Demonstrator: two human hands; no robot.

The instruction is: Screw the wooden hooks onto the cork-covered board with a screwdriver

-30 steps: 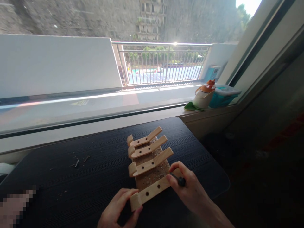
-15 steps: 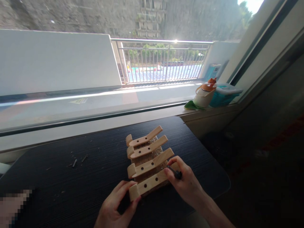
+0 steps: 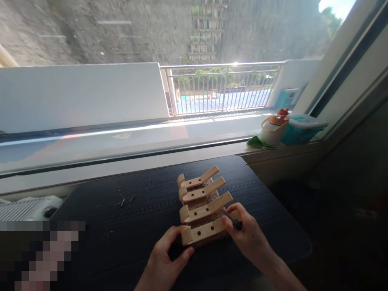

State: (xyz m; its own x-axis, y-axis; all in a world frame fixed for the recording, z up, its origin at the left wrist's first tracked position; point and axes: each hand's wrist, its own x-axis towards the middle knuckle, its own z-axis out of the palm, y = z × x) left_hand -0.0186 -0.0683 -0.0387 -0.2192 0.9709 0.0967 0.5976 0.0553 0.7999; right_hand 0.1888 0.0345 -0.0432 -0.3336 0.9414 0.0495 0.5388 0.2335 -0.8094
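Note:
A wooden hook rack (image 3: 195, 215) lies on the dark table. Several pale wooden hooks, each with two dark holes, are mounted across its rough, speckled base. My left hand (image 3: 166, 252) grips the rack's near left corner, fingers at the curved end of the nearest hook and thumb along the lower edge. Over the right end of that hook is my right hand (image 3: 245, 228), closed around a small screwdriver-like tool (image 3: 235, 221) with a black handle and thin shaft. Its tip is near the rack's right side; whether it touches anything I cannot tell.
Loose screws (image 3: 123, 202) and small debris lie on the dark table (image 3: 100, 234) to the left. On the windowsill are a cream bucket (image 3: 271, 132), a green item (image 3: 257, 142) and a teal box (image 3: 303, 129). A white ribbed unit (image 3: 30, 208) stands left; a pixelated area covers the lower left.
The camera view has shifted, so everything sits further right. My left thumb has eased slightly down from the nearest hook's end. My right hand keeps its hold on the tool.

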